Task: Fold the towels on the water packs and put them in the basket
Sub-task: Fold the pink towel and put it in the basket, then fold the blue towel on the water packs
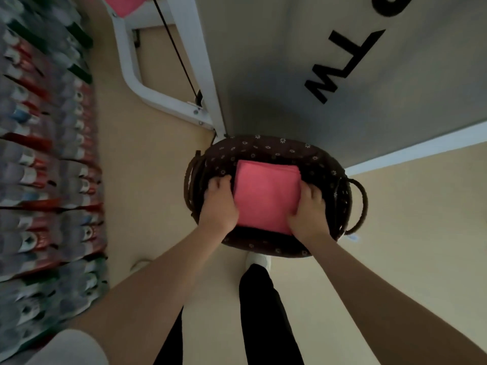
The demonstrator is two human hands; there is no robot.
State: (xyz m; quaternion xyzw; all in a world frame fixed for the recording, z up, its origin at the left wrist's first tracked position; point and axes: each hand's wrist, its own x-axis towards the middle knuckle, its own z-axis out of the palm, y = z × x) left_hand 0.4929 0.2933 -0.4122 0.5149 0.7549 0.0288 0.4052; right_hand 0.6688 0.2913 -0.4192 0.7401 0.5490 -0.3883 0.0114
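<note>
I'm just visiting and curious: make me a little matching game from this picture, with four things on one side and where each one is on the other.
Things:
1. folded pink towel
2. basket
3. water packs
4. left hand

Places:
A. stacked along the picture's left edge
B. on the floor by the white-framed board
C. at the towel's left edge
D. inside the basket

Pairs: 1-D, 2-B, 3-A, 4-C

Folded pink towel point(266, 194) inside basket point(266, 147)

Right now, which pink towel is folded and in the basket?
The pink towel held between the left hand and right hand over the dark floral-lined basket. The other pink cloth sits far off, by the white frame.
</note>
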